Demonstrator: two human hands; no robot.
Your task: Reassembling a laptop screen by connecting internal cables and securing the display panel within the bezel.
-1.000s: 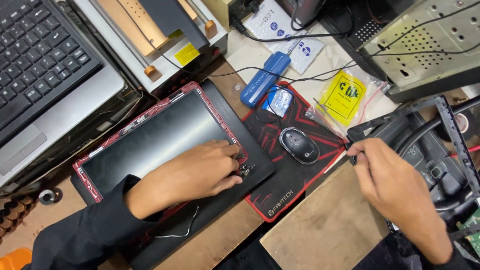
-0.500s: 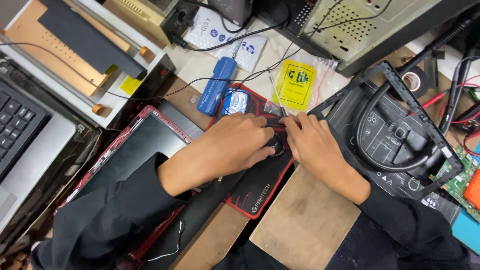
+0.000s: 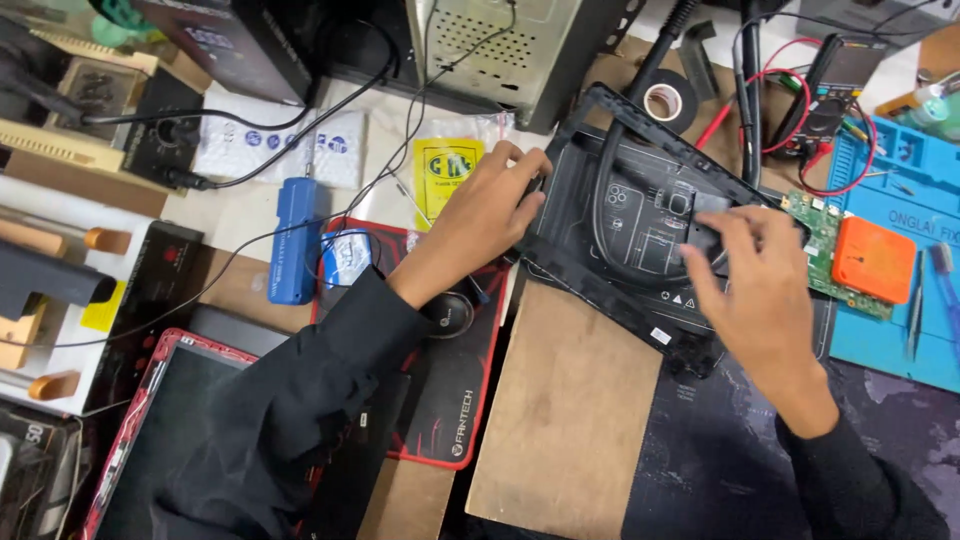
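I see black laptop bottom cover [image 3: 640, 230] at centre-right of frame, lying tilted, partly on wooden board [image 3: 570, 420]. Left hand [image 3: 480, 215] grips its left edge, fingers curled around rim. Right hand [image 3: 755, 285] rests on cover's right part, fingers narrow, pinching small black piece; I cannot tell exactly what. Black cable [image 3: 605, 190] loops over cover. Green circuit board [image 3: 825, 240] just beside, right. Mouse [image 3: 455, 310] on red-black pad [image 3: 450, 400], under left forearm.

Left hand [image 3: 487, 215] and right hand [image 3: 752, 285] outstretched, fingers spread.
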